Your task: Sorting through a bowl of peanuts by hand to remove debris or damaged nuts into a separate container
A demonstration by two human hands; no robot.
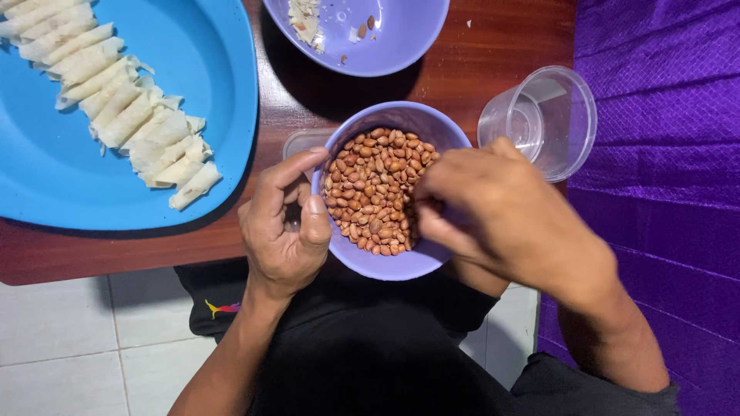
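A lilac bowl [385, 266] full of brown peanuts [374, 189] sits at the near edge of a dark wooden table [478, 69]. My left hand [284, 227] rests against the bowl's left rim, thumb and forefinger curled on the edge. My right hand [501, 216] reaches in from the right, its fingertips bunched over the peanuts at the bowl's right side. Whether a peanut is pinched between them is hidden.
A blue tray [193, 62] with several pale rolled wrappers [116, 100] lies at the left. A second lilac bowl [401, 38] with scraps stands behind. A clear plastic cup [543, 115] lies tipped at the right, next to purple cloth [663, 154]. White floor tiles [77, 339] show below.
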